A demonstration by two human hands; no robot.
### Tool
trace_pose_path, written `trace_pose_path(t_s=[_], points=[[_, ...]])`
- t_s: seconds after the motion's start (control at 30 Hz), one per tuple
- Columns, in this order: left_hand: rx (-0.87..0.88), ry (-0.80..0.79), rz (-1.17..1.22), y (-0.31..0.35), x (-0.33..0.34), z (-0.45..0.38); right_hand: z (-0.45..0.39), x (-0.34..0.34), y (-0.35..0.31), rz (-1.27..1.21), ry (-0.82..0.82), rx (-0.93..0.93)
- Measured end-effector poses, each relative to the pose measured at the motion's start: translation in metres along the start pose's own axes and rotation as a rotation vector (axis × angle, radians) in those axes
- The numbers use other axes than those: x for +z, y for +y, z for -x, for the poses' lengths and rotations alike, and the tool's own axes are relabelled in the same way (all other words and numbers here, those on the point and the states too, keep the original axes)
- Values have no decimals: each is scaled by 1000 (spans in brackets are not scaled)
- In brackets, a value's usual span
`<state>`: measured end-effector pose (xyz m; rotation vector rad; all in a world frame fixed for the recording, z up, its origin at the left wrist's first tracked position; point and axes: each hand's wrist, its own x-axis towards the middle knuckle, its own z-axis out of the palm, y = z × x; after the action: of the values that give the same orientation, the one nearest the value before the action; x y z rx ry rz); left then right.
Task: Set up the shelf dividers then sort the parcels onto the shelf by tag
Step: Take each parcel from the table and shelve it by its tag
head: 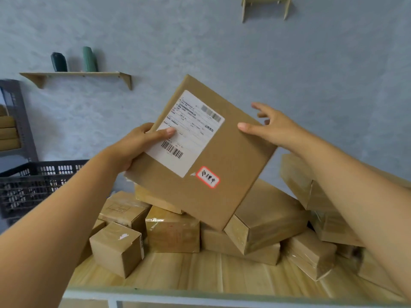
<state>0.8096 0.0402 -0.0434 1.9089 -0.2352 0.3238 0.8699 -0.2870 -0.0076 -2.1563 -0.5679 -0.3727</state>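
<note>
Parcel (200, 152) is held up above the heaped boxes (173, 230) on the worktop (200, 276), tilted so its red-edged tag (208, 176) faces the viewer, probably for reading; left hand (135, 143) grips its left edge, while right hand (273, 127), fingers spread, steadies the right edge

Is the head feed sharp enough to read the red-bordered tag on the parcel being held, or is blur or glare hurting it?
Head view: even soft light, no glare; the red-bordered tag shows handwriting too small and soft to read; the shipping label print is blurred; wide-angle distortion bends the wall shelf and table edge.
</note>
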Motion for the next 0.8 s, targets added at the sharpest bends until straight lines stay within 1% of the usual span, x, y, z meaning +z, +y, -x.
trace_pose_path(t_s=[0.03, 0.07, 0.1, 0.13, 0.2, 0.27, 0.33, 0.5, 0.63, 0.8], points=[[-8, 44, 42, -3, 1, 0, -3, 1, 3, -1, 89, 4], [-17, 79, 104, -5, 3, 0, -5, 2, 7, -48, 134, 30], [-27, 100, 174, -6, 5, 0, -6, 3, 12, -110, 135, 76], [-35, 104, 242, -6, 7, 0, -5, 7, 16, -172, 100, 131], [-29, 84, 339, -4, 14, 2, -1, 17, 25, -325, -36, 218], [-19, 72, 377, 0, 22, 3, 4, 28, 29, -486, -143, 232], [-29, 69, 387, 4, 29, 3, 6, 36, 32, -571, -126, 221], [-37, 73, 454, 1, 40, 3, 9, 35, 31, -609, -25, 185], [-42, 125, 484, -6, 52, 1, 14, 33, 35, -602, 52, 181], [-78, 189, 490, -20, 66, 5, 22, 33, 46, -604, 71, 208]])
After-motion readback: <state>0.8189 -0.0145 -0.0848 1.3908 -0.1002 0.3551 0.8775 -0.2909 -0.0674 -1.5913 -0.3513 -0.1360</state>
